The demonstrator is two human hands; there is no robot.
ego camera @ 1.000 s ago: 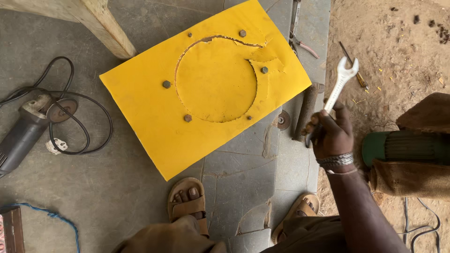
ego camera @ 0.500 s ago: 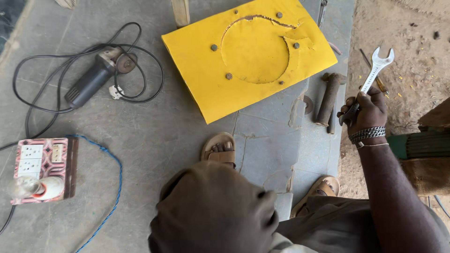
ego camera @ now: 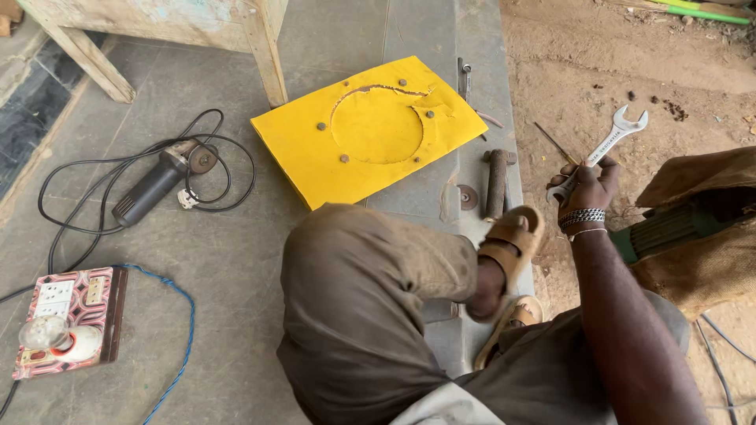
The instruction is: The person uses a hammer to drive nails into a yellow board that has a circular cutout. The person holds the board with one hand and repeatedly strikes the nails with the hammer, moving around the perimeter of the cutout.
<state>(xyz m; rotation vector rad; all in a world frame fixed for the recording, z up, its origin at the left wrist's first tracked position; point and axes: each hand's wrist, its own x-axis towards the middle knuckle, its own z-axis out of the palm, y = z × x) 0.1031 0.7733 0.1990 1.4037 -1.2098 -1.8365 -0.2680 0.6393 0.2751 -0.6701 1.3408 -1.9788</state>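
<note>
My right hand (ego camera: 587,187) is closed around the shaft of a silver open-ended wrench (ego camera: 610,142), whose jaw points up and to the right over the dirt ground. A metal bracelet sits on that wrist. My left hand is out of view. A yellow metal sheet (ego camera: 315,149) lies flat on the concrete floor ahead, with a partly cut circle and several bolts in it. My raised left knee (ego camera: 354,283) and a sandalled foot (ego camera: 512,236) fill the middle of the view.
An angle grinder (ego camera: 153,187) with a coiled black cable lies to the left. A patterned socket box (ego camera: 67,319) with a blue cord sits at the lower left. A wooden table leg (ego camera: 264,51) stands behind the sheet. A dark cylindrical tool (ego camera: 496,181) and a small disc (ego camera: 467,197) lie near the sheet.
The view has pulled back and shifted. My leg has lifted, bringing the sandalled foot up near my right hand. The wrench stays gripped in my right hand.
</note>
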